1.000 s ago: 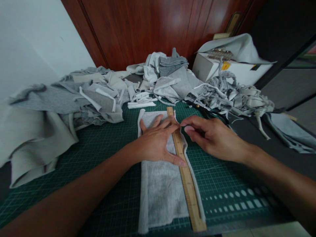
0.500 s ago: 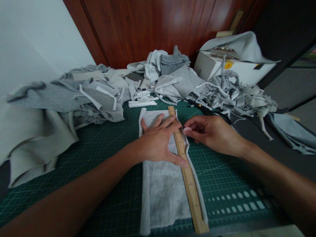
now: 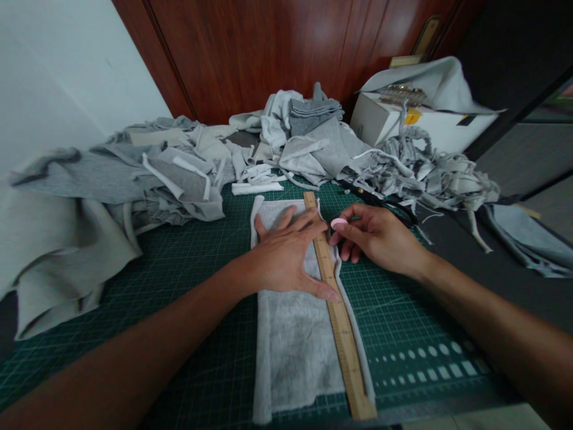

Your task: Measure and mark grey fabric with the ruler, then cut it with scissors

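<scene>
Fingers spread, my left hand lies flat over a light grey strip of fabric and a wooden ruler. The ruler runs lengthwise along the fabric's right side, tilted slightly. Beyond it the fabric's right edge curls up in a roll. My right hand is just right of the ruler's upper half, thumb and forefinger pinching a small pink disc that looks like tailor's chalk. Its other fingers are curled beside the fabric edge.
A green cutting mat lies under the work. Grey fabric pieces are heaped at left and back. Dark-handled scissors rest behind my right hand, near tangled fabric strips. A white box stands at the back right.
My right hand has turned and lifted slightly, so the pink disc now shows more of its face. My left hand, the ruler and the fabric stay in place.
</scene>
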`<act>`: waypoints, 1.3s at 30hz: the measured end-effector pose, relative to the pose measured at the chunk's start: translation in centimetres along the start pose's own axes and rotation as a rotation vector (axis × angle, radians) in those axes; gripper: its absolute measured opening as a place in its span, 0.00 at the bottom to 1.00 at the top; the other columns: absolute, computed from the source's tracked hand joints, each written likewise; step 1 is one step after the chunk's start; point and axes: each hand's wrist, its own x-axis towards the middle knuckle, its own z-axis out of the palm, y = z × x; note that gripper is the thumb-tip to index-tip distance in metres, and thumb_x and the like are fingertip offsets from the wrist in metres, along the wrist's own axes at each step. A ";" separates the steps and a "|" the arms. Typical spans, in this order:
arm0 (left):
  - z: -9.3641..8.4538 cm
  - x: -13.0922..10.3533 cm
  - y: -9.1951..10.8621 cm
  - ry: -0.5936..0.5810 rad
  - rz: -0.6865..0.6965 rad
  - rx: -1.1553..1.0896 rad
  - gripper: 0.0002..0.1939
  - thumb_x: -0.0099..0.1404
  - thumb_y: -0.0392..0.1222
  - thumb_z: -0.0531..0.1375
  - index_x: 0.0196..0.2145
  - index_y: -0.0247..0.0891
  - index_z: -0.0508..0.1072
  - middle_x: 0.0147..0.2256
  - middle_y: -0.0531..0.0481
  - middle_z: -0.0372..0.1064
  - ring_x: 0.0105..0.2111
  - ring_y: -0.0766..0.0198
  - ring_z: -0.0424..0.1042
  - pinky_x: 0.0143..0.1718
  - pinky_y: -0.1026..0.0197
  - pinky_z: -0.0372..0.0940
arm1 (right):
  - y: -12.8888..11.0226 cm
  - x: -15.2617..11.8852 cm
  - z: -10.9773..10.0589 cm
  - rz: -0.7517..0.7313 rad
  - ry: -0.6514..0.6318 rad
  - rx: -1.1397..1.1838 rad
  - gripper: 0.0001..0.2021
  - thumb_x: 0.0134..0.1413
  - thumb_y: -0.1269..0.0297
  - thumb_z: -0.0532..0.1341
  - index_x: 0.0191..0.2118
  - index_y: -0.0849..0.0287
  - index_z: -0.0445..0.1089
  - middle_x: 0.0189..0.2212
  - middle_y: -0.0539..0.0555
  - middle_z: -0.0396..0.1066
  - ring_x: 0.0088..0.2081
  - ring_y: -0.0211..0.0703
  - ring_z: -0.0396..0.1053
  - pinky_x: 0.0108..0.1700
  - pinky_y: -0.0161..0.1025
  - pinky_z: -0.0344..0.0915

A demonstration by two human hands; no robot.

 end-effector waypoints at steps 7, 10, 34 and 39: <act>-0.1 0.1 0.2 0.005 -0.007 -0.007 0.68 0.46 0.84 0.62 0.75 0.50 0.47 0.77 0.42 0.32 0.74 0.22 0.31 0.60 0.08 0.27 | -0.4 0.9 0.7 0.092 0.025 -0.044 0.14 0.69 0.62 0.59 0.31 0.60 0.70 0.23 0.54 0.75 0.21 0.39 0.75 0.24 0.36 0.75; -0.1 0.1 0.2 0.008 -0.007 -0.012 0.68 0.46 0.84 0.62 0.75 0.49 0.46 0.77 0.42 0.31 0.74 0.22 0.31 0.60 0.09 0.27 | -0.6 0.7 0.9 0.023 0.046 -0.101 0.07 0.70 0.64 0.57 0.37 0.58 0.66 0.24 0.52 0.76 0.21 0.40 0.75 0.23 0.36 0.74; -0.2 0.0 0.2 0.032 -0.010 -0.033 0.71 0.42 0.83 0.64 0.74 0.45 0.47 0.77 0.38 0.36 0.74 0.26 0.33 0.65 0.15 0.31 | -1.6 1.3 1.4 -0.063 0.094 -0.535 0.04 0.61 0.71 0.59 0.36 0.55 0.65 0.20 0.50 0.73 0.19 0.42 0.69 0.24 0.38 0.59; -0.2 0.0 0.3 0.034 -0.024 -0.039 0.71 0.43 0.83 0.64 0.74 0.44 0.48 0.76 0.37 0.37 0.74 0.26 0.34 0.64 0.13 0.29 | -2.0 1.3 1.5 -0.048 0.084 -0.579 0.07 0.61 0.72 0.60 0.37 0.54 0.62 0.20 0.50 0.73 0.19 0.43 0.70 0.24 0.40 0.59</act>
